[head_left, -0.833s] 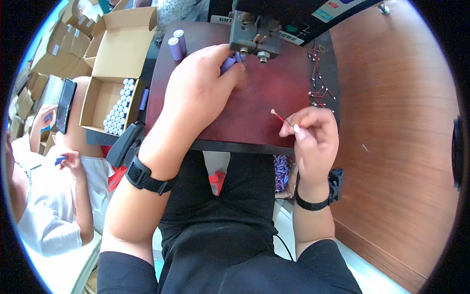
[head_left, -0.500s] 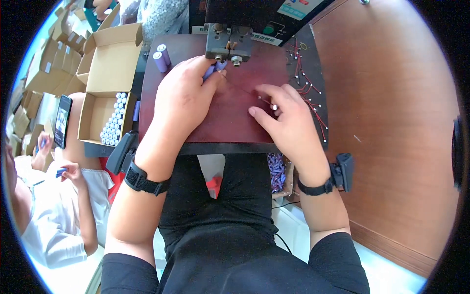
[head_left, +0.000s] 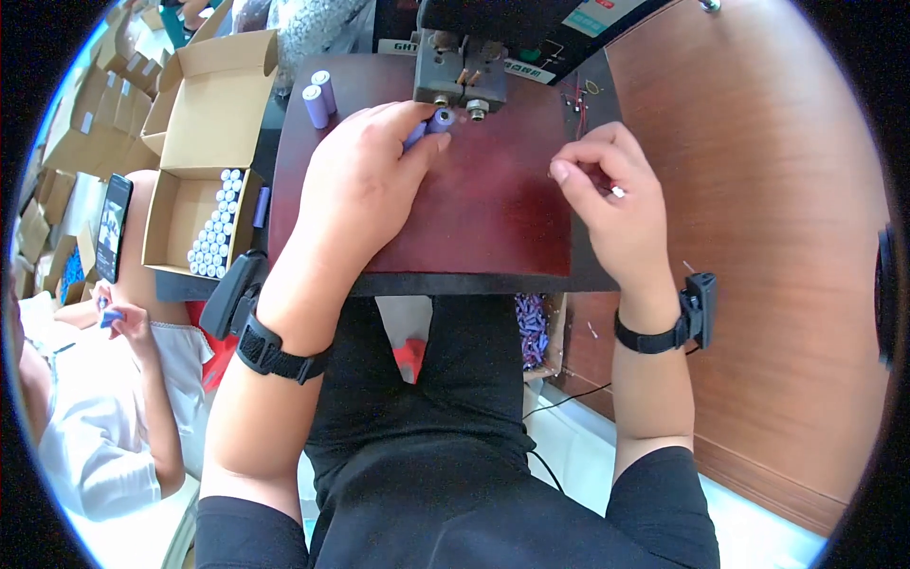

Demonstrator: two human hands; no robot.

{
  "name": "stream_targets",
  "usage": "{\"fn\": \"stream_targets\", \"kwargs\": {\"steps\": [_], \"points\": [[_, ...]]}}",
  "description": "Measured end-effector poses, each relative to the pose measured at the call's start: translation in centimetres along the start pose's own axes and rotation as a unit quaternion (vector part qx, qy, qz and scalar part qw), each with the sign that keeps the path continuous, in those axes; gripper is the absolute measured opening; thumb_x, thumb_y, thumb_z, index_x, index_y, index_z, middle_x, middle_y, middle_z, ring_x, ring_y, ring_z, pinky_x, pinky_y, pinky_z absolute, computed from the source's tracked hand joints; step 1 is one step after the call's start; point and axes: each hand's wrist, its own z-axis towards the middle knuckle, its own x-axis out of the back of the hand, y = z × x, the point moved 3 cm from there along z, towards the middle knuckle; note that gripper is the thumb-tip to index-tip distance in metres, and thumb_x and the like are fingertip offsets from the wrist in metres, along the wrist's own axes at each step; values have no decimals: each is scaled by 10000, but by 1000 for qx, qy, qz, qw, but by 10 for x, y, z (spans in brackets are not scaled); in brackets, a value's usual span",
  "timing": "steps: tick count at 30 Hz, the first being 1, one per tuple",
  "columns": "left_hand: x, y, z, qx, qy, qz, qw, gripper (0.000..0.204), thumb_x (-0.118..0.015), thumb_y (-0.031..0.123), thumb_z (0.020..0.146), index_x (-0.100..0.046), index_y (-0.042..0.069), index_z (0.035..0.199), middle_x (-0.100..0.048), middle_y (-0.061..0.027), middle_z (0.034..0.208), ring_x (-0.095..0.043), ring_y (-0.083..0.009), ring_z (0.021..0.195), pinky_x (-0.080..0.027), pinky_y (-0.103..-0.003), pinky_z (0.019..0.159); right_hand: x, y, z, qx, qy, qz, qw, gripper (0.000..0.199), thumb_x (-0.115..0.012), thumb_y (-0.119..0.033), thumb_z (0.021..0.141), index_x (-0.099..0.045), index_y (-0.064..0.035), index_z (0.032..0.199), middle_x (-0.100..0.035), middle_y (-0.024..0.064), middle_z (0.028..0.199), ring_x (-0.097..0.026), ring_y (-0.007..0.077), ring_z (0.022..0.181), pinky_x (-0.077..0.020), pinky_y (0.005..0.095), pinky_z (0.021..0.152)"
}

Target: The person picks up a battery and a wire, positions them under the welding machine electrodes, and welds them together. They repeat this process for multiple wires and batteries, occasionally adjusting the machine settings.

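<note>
My left hand (head_left: 365,175) is closed round a purple cylindrical battery cell (head_left: 442,121), its end just below the metal electrode head (head_left: 460,76) of a black machine. Whether it touches the tips I cannot tell. Over the right edge of the dark red work mat (head_left: 493,209), my right hand (head_left: 626,213) is pinched, thumb against forefinger. A small white connector (head_left: 618,192) shows between its curled fingers; any wire on it is too thin to make out. Two more purple cells (head_left: 315,106) stand upright at the mat's far left.
An open cardboard box (head_left: 180,223) with several cells stands left of the mat, another cell (head_left: 262,207) lying beside it. Red wire leads (head_left: 578,100) lie at the far right, partly behind my right hand. A box of purple pieces (head_left: 533,332) sits below; a co-worker (head_left: 114,417) sits left.
My right hand has moved right, away from the cell, and its fingers have closed into a pinch. The left hand stays near the electrodes. The view has shifted slightly.
</note>
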Motion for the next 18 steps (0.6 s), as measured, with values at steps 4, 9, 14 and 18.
{"fn": "stream_targets", "kwargs": {"steps": [4, 9, 14, 18], "points": [[1, 1, 3, 10, -14, -14, 1000, 280, -700, 176, 903, -681, -7, 1115, -674, -241, 961, -654, -409, 886, -513, -411, 788, 2, 2, 12, 14, -18, 18, 1000, 59, -710, -61, 909, -703, -4, 918, -557, 35, 916, -527, 119, 835, -415, 254, 730], [0, 0, 5, 7, 6, 5, 1000, 253, -694, 183, 904, -679, 19, 1096, -643, -221, 872, -599, -410, 784, -496, -406, 732, -1, 14, 19, 32, -57, -8, 998, 55, -713, -57, 909, -701, -5, 925, -551, 19, 921, -524, 100, 810, -409, 239, 712], [-3, -2, 3, 10, 18, 19, 1000, 167, -649, 191, 917, -697, 69, 1020, -675, -186, 877, -647, -410, 913, -513, -476, 782, 2, 14, 23, 39, -70, -7, 997, 50, -708, -50, 912, -697, -2, 919, -565, 20, 935, -529, 92, 793, -413, 232, 702], [-4, -2, 4, 2, 20, 16, 1000, 181, -652, 196, 915, -702, 73, 1037, -673, -189, 875, -648, -410, 901, -513, -476, 779, 7, 14, 22, 33, -94, 2, 995, 87, -722, -85, 901, -705, 1, 909, -588, 36, 919, -561, 117, 819, -433, 247, 722]]}}
